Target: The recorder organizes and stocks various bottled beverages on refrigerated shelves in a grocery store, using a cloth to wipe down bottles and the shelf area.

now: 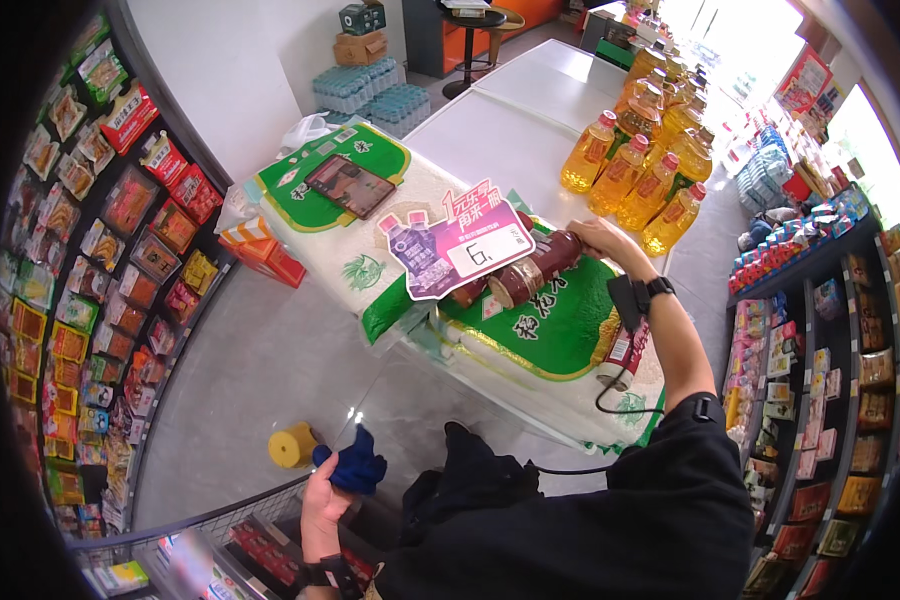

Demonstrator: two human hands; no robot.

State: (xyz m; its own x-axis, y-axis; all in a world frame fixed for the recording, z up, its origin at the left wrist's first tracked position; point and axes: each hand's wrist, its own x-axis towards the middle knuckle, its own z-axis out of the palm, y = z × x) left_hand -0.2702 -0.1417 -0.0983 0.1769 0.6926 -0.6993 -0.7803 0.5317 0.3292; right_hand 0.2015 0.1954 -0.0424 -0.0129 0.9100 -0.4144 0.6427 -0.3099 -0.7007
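Note:
My left hand (326, 495), low in the picture, is closed on a dark blue cloth (358, 463). My right hand (598, 238) grips the far end of a dark red plastic bottle (536, 271), which lies on its side on a green and white rice bag (570, 337). Beside it a purple and white price sign (457, 247) partly covers another dark red bottle (466, 294). One more dark red bottle (624, 351) lies at the bag's right edge, below my right wrist. A phone (352, 186) rests on the rice bag at the left.
Bottles of yellow cooking oil (619, 180) stand on the white table (487, 120) behind. Snack shelves (131, 277) line the left, and more shelves (802, 420) the right. A yellow stool (292, 445) stands on the floor, near a wire rack (217, 517).

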